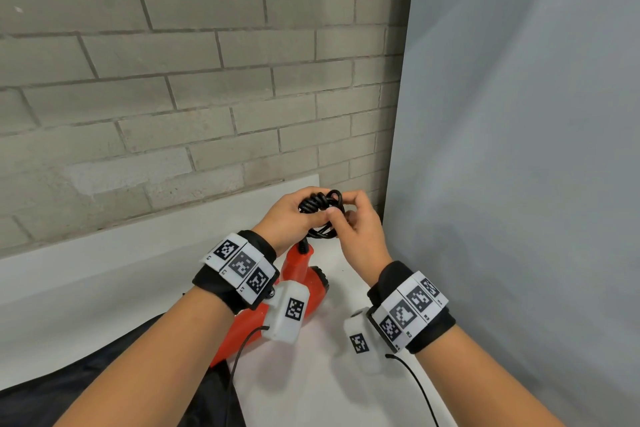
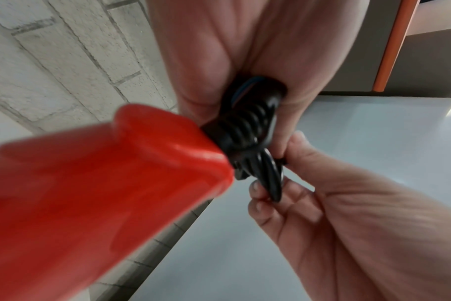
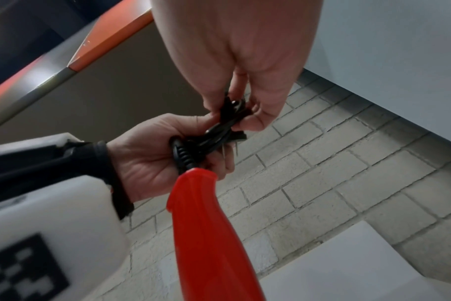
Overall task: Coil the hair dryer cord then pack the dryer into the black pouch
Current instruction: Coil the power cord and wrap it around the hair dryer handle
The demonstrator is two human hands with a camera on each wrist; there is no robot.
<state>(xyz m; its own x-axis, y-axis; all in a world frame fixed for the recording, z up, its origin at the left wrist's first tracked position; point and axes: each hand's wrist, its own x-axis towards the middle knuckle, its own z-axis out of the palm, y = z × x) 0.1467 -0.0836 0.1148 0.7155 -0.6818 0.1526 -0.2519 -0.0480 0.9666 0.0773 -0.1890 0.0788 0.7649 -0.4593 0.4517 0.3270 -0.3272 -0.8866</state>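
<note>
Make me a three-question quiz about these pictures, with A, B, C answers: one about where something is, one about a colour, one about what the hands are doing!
1. Where is the black pouch?
A. on the wall
B. at the near left of the table
C. on the dryer

2. What colour is the hair dryer?
A. red
B. blue
C. green

3. What are the left hand and right hand doing?
A. resting flat
B. waving
C. both gripping the coiled cord

Answers: 1 B, dark fabric lies there; 2 A, its body is bright red; 3 C, fingers curl round the black loops.

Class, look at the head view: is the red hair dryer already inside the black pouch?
No. The red hair dryer hangs by its cord from the hands, outside the black pouch.
</note>
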